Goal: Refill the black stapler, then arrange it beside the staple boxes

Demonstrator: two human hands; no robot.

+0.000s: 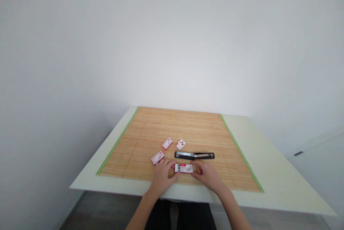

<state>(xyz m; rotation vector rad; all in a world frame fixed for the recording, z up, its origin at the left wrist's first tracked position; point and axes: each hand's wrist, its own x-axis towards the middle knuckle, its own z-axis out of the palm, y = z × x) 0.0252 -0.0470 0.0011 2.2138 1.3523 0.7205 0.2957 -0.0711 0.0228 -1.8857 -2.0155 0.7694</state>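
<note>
Between my two hands is a red and white staple box [186,168], its inner tray slid partly out on the left with grey staples showing. My left hand [163,174] grips the tray end between thumb and fingers. The sleeve's right end is pinched by my right hand [207,174]. Just beyond lies a black stapler [194,155], swung open flat with its metal inside showing. Another staple box [157,157] lies right by my left fingertips.
Farther back on the bamboo mat [177,122] are a small red and white box [167,143] and a white box with a dark picture [180,144]. The mat has green edges and covers part of a white table [279,172]. White walls stand behind and beside it.
</note>
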